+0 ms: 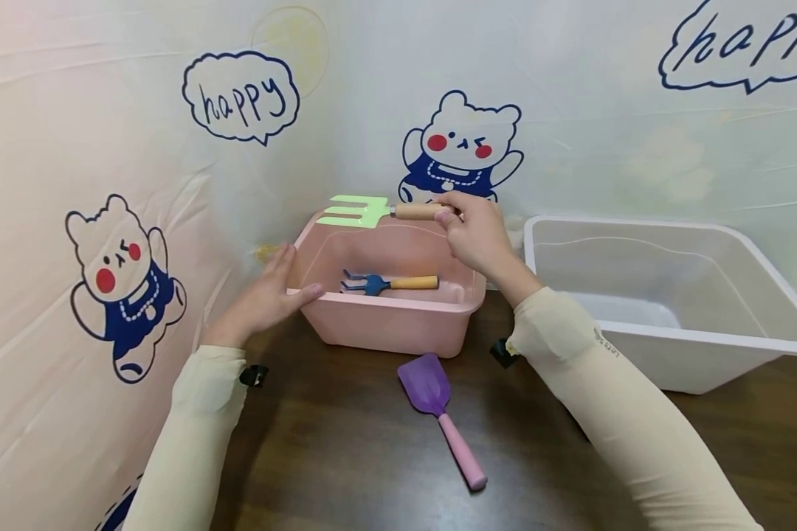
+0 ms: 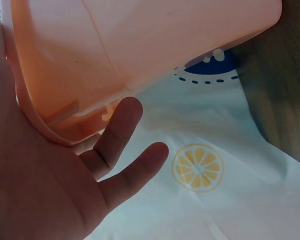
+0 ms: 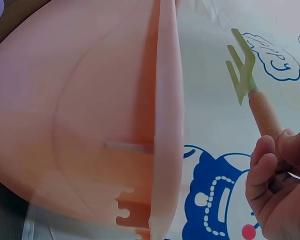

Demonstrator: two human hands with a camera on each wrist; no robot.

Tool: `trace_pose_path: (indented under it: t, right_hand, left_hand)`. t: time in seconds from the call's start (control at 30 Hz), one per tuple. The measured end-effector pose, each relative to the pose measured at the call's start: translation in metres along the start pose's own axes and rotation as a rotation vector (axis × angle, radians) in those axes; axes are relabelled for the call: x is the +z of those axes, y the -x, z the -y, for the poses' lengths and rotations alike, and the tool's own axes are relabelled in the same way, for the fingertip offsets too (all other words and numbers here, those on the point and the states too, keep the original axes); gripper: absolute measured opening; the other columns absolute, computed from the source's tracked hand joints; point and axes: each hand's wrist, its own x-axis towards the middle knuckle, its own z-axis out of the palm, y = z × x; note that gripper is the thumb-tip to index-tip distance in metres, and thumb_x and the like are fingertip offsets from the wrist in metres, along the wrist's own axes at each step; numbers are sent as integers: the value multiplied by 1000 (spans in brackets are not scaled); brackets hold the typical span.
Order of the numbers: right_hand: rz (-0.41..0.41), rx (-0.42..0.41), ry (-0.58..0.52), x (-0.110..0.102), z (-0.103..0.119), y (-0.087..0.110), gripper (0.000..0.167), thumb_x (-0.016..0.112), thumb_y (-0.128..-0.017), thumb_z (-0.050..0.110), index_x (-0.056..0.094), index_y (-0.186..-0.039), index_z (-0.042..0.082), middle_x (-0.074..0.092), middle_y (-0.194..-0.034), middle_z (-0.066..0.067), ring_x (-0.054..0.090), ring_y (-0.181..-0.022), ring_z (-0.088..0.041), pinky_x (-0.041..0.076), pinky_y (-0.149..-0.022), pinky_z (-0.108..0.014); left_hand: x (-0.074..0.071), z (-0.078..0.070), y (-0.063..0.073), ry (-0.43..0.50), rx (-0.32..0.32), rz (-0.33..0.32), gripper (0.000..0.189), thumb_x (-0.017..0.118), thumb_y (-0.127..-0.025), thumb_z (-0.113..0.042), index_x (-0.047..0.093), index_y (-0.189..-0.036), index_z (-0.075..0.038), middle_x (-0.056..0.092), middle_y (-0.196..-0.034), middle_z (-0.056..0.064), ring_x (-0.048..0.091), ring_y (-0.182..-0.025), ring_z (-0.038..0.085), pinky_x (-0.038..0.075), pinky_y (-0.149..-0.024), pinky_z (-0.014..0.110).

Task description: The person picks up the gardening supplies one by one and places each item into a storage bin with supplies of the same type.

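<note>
My right hand grips the wooden handle of a light green garden hand fork, held level above a pink plastic bin. In the right wrist view the fork's tines point up, past the bin's rim. My left hand rests against the bin's left front corner, thumb on the front rim. The left wrist view shows two of its fingers stretched loosely beside the outer wall. Inside the bin lies a blue hand rake with a wooden handle. A purple shovel with a pink handle lies on the table before the bin.
A larger whitish-grey bin stands to the right, partly behind my right forearm. The dark wooden table carries both bins. A printed cloth with bear figures hangs close behind and along the left.
</note>
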Motion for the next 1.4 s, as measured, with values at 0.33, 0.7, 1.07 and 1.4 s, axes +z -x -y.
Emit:
trace_pose_path:
  t: [0.33,0.7,1.07,1.4]
  right_hand:
    - [30,45,-22,4,-2,-12,27,52,-107,16,66,-129,10,60,-95,-12,59,-61,-26,54,-58,-32]
    - [23,51,-1,9,-1,-24,28,52,-107,16,67,-130,10,62,-99,-10,62,-61,-26,55,-60,-32]
    - [48,57,-17,15,0,-28,28,51,-107,17,66,-130,9,62,-99,-11,60,-59,-25,52,-57,-32]
    - [81,74,-41,21,0,-32,30,53,-107,15,64,-134,8,62,-107,-9,61,-65,-25,54,-60,-31]
  left_hand:
    - [1,2,-1,-10,-11,-4,103,53,-96,-66,-2,-162,-9,-6,-169,9,4,-152,39,13,-117,59]
    - [0,0,-2,-14,-11,-11,107,52,-94,-71,-3,-162,-9,-5,-168,11,5,-152,40,13,-118,58]
    - [0,-1,-2,-9,-5,-13,107,53,-94,-69,-2,-162,-7,-5,-168,12,4,-152,38,12,-119,56]
    - [0,0,-2,-9,-11,-10,108,52,-93,-71,-4,-162,-8,-5,-168,12,5,-152,39,13,-118,57]
